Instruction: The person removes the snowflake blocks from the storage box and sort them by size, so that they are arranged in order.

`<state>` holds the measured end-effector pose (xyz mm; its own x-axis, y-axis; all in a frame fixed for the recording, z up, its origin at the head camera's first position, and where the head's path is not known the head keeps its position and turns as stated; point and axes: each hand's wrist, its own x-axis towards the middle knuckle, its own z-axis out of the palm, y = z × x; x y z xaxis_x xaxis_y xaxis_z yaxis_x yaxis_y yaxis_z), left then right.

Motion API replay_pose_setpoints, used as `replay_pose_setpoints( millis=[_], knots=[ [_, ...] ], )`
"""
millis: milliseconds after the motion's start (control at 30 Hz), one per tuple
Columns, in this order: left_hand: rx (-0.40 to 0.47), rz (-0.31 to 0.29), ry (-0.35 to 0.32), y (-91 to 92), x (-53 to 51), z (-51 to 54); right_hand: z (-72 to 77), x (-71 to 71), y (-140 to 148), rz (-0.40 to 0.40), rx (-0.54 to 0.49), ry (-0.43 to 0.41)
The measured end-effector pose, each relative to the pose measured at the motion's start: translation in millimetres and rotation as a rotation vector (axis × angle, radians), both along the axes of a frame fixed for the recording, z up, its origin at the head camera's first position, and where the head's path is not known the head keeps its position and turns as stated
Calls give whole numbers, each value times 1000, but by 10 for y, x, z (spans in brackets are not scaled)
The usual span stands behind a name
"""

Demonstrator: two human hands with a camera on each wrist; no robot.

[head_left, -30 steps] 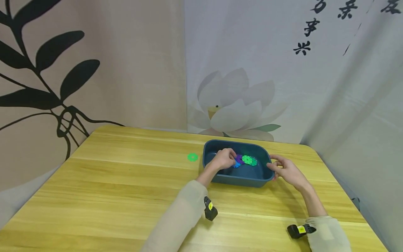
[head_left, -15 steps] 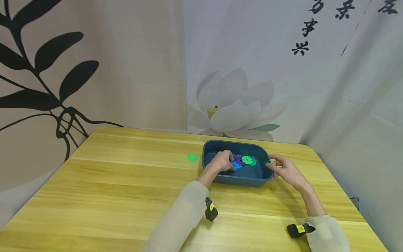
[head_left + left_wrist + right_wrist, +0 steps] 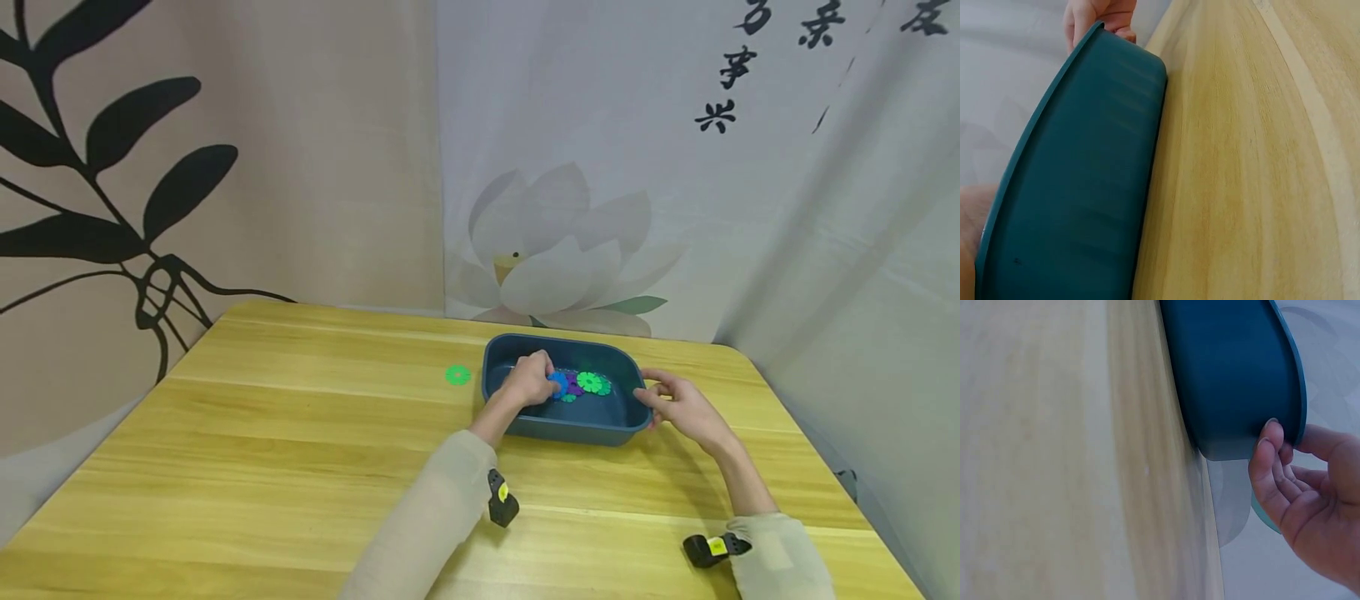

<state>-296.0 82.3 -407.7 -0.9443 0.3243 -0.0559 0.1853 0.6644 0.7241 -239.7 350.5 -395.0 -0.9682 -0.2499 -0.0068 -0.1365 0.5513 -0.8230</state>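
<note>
A dark blue-green bin [image 3: 573, 431] stands on the table, with flower-shaped plastic discs inside: green [image 3: 589, 382], purple [image 3: 574, 386] and blue [image 3: 558, 383]. Reaching into the bin, the left hand [image 3: 528, 380] pinches the blue disc between thumb and fingers. At the bin's right end the right hand [image 3: 681, 406] grips the rim; in the right wrist view this hand [image 3: 1316, 500] has its thumb and fingers on either side of the bin wall [image 3: 1235, 381]. In the left wrist view, the bin's side [image 3: 1079, 162] hides most of the left hand.
One green disc [image 3: 458, 375] lies on the wooden table [image 3: 262, 433], left of the bin. Behind the table hangs a printed curtain [image 3: 337, 167]. Each wrist carries a small black camera.
The blue disc, earlier beside the other discs under the left fingers, is now lifted slightly in the left hand's pinch, and a small green piece shows below it. The right hand has stayed on the rim.
</note>
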Motion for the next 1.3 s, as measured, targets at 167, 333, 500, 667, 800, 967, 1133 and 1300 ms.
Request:
replay_pose_setpoints(
  millis=[167, 333, 500, 667, 800, 967, 1133, 1300],
  knots=[
    [151, -1, 25, 9, 12, 54, -5, 3, -4, -1, -1, 0],
    [236, -15, 40, 22, 48, 160, -16, 2, -8, -4, -3, 0],
    [315, -20, 38, -19, 96, 274, -25, -4, -15, -1, -3, 0],
    [414, 22, 19, -120, 127, 342, -22, -12, -29, -2, 1, 0],
    [473, 66, 25, -220, 138, 379, -17, -15, -43, -1, 2, -2],
    [527, 97, 45, -355, 135, 402, -23, -12, -43, 2, -5, 2],
    [590, 110, 57, -488, 122, 405, -39, -4, -22, 5, -5, -1],
    [592, 146, 72, -632, 108, 427, -29, 6, -10, 4, -6, 1]
  ],
)
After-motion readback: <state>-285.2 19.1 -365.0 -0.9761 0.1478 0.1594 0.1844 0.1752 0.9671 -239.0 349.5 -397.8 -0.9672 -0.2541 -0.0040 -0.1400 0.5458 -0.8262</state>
